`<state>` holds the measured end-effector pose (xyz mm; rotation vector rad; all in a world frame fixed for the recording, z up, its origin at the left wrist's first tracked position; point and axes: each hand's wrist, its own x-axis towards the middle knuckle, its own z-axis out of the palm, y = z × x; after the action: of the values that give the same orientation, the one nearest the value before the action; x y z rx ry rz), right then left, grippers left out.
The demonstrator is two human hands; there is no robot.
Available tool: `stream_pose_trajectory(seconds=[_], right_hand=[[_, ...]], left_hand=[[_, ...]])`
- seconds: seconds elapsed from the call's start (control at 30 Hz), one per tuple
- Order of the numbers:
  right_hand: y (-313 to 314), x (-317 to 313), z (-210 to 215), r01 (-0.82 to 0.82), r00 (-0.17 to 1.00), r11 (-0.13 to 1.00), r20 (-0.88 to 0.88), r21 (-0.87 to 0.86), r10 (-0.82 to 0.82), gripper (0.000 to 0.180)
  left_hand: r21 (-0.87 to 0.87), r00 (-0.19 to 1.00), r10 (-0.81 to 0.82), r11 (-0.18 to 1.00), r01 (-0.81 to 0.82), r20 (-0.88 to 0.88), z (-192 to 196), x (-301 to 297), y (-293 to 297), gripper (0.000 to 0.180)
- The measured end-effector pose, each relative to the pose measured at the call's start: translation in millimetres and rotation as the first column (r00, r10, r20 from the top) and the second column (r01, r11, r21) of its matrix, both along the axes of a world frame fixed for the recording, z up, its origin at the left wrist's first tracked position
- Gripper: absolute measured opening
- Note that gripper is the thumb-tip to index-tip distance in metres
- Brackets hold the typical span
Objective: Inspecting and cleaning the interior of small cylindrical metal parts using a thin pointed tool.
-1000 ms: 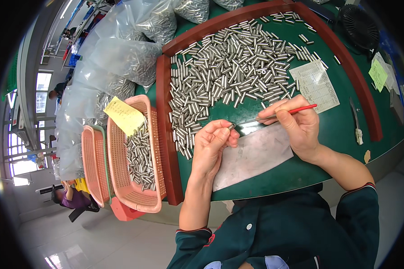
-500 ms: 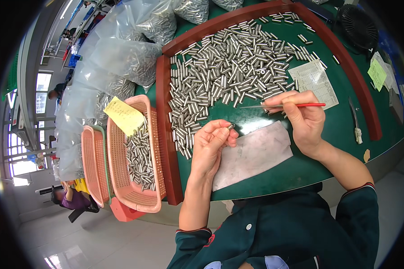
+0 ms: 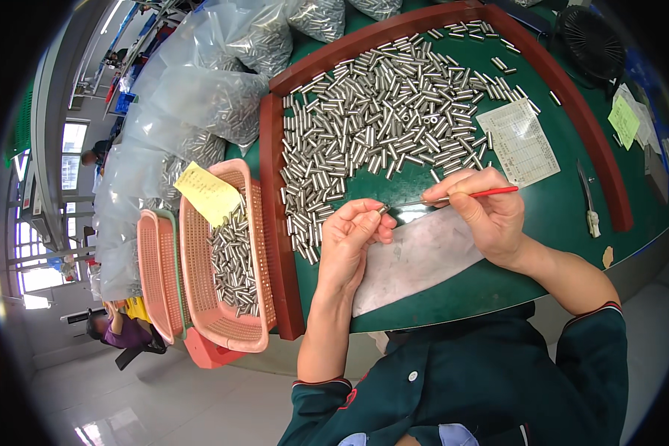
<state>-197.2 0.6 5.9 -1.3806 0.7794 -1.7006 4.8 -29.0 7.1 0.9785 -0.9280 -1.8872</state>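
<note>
My left hand point(image 3: 353, 238) pinches one small metal cylinder point(image 3: 383, 210) between thumb and fingers, just above a grey sheet point(image 3: 416, 256) on the green table point(image 3: 557, 215). My right hand point(image 3: 483, 212) holds a thin red-handled pick point(image 3: 461, 197); its metal tip points left and meets the end of that cylinder. A wide heap of the same silver cylinders point(image 3: 379, 126) lies beyond both hands, inside a red-brown raised border point(image 3: 279, 223).
A pink mesh basket point(image 3: 227, 327) with cylinders and a yellow note point(image 3: 208, 193) hangs at the table's left edge, a second basket point(image 3: 156, 275) beside it. Clear bags of parts point(image 3: 201, 97) pile behind. A printed slip point(image 3: 519, 141), a small tool point(image 3: 589, 201) and a black fan point(image 3: 591, 41) lie right.
My right hand has shifted slightly left and lower, bringing the pick's tip to the cylinder in my left hand. My left hand has stayed almost in place.
</note>
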Motion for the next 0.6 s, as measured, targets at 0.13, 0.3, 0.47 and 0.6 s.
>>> stream_pose_trajectory(seconds=[0.13, 0.3, 0.47, 0.6], right_hand=[[-0.3, -1.3, 0.8, -0.002, 0.999, 1.0, -0.036, 0.004, 0.003, 0.002], [-7.6, -7.4, 5.9, 0.035, 0.992, 0.99, 0.118, 0.139, -0.051, 0.007], [-7.0, -5.4, 6.1, -0.028, 0.985, 0.987, 0.174, 0.16, -0.001, 0.008], [-5.5, -4.8, 7.7, -0.041, 0.987, 0.982, 0.162, 0.183, 0.011, 0.008]], left_hand=[[0.0, 1.0, -0.022, 1.0, 0.022, -0.011, -1.4, 0.3, -0.4, 0.012], [0.002, 0.998, -0.046, 0.999, 0.046, -0.032, -2.1, 1.8, -0.3, 0.013], [0.013, 0.998, -0.037, 0.999, 0.038, -0.043, -2.9, 2.2, -0.8, 0.014], [0.019, 0.998, -0.042, 0.999, 0.042, -0.048, -2.3, 1.7, -1.2, 0.013]])
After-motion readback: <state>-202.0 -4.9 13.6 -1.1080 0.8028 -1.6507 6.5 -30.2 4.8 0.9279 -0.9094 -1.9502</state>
